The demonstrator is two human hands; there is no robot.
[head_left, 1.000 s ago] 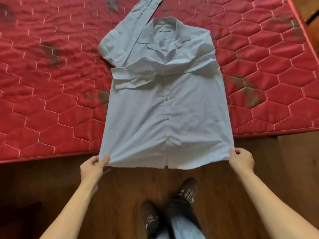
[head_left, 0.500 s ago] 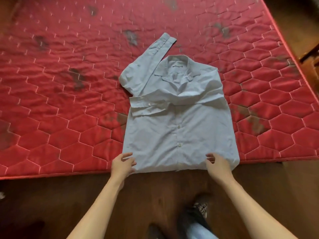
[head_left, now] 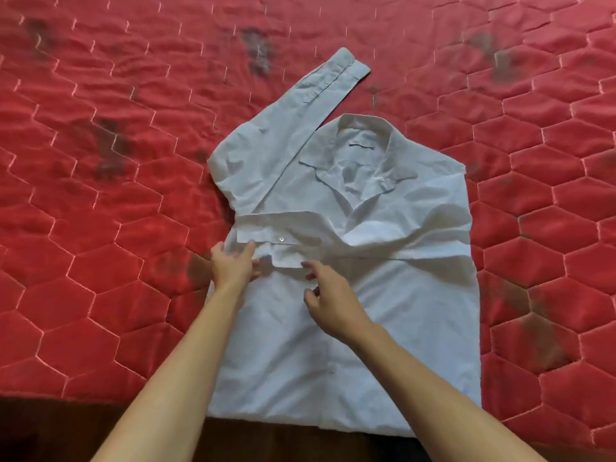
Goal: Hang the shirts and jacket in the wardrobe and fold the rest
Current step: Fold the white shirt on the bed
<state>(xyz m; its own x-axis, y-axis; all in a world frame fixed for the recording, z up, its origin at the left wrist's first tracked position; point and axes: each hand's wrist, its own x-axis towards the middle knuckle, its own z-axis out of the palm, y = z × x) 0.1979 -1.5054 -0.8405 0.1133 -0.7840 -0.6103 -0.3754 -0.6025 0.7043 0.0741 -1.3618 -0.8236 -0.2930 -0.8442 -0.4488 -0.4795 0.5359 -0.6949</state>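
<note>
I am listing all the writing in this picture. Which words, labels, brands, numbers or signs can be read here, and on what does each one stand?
No text can be read anywhere.
Shirt: the small dark strip inside the collar may be a label or a hanging loop; it is too small to tell, and no letters show.
Mattress: only stitched hexagons and dark stains, no writing.

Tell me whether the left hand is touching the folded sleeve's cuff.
Touching. The head view shows the left hand with its fingertips lying over the near end of the cuff on the shirt, with no gap between them.
</note>
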